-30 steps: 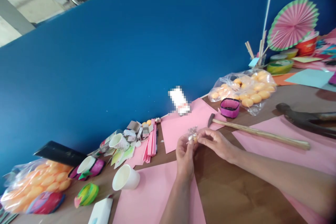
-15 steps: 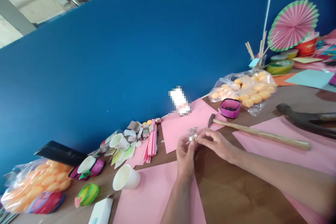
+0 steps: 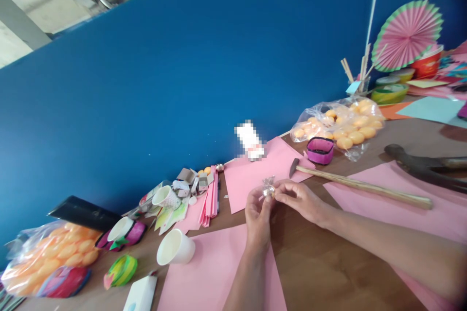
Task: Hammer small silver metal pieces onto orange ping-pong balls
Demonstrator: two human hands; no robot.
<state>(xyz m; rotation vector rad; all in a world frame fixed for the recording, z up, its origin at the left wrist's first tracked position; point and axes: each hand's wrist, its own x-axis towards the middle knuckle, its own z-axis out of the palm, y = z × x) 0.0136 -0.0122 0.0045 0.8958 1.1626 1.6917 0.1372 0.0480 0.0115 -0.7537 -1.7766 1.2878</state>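
A small shiny silver-and-gold ball (image 3: 268, 190), with crinkled, clear-looking material sticking up from it, is pinched between my two hands above the table. My left hand (image 3: 257, 209) is closed on it from below and the left, thumb on the near side. From the right, the fingertips of my right hand (image 3: 301, 199) pinch its edge. The fingers hide part of the ball, so its exact kind cannot be made out. Just beyond the hands lies a pink paper sheet (image 3: 241, 189). A hammer with a wooden handle (image 3: 365, 185) rests to the right of my right hand.
A white paper cup (image 3: 175, 247) stands on the left near another pink sheet (image 3: 215, 272). Bags of orange balls (image 3: 359, 124) lie at both sides. A purple box (image 3: 319, 150) sits behind the hammer. A black claw-shaped tool (image 3: 416, 163) is far right. Folded pink strips (image 3: 209, 199) lie left.
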